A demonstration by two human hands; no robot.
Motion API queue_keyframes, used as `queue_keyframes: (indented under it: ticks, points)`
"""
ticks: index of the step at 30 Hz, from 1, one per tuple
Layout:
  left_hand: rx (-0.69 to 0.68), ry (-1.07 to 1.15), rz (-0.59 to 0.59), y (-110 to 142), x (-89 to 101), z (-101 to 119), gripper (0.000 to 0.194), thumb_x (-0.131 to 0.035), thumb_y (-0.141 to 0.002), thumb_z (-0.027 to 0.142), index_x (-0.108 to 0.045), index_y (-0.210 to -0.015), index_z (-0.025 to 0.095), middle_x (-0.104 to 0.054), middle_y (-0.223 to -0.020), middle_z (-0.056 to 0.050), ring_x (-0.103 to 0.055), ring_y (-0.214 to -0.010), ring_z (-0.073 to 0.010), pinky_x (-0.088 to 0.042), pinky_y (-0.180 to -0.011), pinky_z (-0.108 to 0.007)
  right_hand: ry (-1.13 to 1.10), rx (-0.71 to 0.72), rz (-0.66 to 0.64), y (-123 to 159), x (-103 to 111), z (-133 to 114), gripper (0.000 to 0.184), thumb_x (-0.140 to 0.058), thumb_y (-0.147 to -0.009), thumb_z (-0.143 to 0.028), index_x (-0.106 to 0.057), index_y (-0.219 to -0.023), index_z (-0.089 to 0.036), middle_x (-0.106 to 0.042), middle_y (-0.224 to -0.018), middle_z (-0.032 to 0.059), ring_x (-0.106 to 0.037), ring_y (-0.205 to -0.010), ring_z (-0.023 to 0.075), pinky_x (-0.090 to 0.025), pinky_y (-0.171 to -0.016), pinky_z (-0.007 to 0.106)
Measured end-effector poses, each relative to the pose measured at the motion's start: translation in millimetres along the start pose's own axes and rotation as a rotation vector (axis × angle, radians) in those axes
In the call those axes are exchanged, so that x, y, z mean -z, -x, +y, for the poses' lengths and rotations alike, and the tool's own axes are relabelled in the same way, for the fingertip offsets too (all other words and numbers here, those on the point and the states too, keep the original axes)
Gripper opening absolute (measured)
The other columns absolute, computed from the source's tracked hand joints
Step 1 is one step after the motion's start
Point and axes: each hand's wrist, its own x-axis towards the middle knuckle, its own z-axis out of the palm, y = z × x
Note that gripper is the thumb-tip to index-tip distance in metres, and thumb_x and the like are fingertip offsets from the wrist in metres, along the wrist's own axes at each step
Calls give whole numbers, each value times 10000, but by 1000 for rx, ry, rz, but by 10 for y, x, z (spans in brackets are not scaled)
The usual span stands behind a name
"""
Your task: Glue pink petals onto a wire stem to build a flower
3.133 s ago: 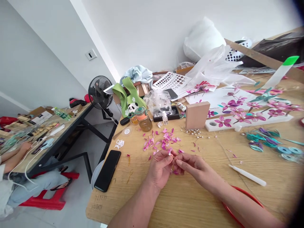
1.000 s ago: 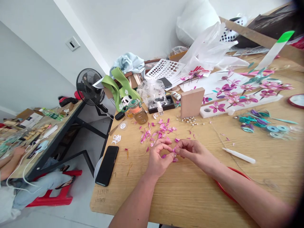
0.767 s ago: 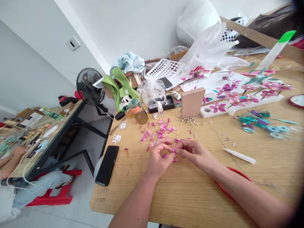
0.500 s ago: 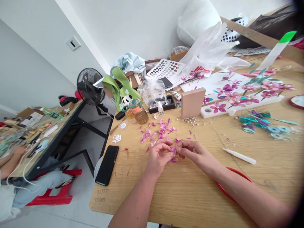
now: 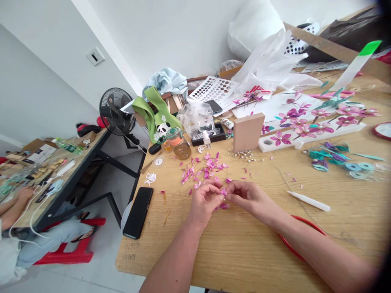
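Note:
Both hands meet over the wooden table. My left hand pinches a small pink petal flower between thumb and fingertips. From the other side my right hand is closed at the same flower, thumb against forefinger; its fingertips partly cover the piece. A loose pink petal lies just under the fingers. Just beyond them spreads a pile of pink petals. To the right, a white pen-like tool lies on the wood, and a red ring is partly under my right forearm.
A black phone lies at the left edge. Farther back stand a lidded jar, a small bottle and a wooden block. Finished pink flowers stand on a white foam strip. Another person's arm rests at the left table.
My right fingers have shifted slightly at the flower, their tips closer together. The flower stays between both hands, and the things on the table lie as before.

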Motion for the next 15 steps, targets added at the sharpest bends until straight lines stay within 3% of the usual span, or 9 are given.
queue_keyframes:
  ticks: [15]
  points:
    - [-23, -23, -3, -9, 5, 2, 108, -702, -668, 228, -624, -649, 156, -595, -938, -72, -556, -956, -212, -437, -853, -362, 16, -10, 13, 2, 4, 26, 249, -635, -733, -405, -576, -697, -165, -577, -669, 27, -511, -630, 162, -390, -581, 278]
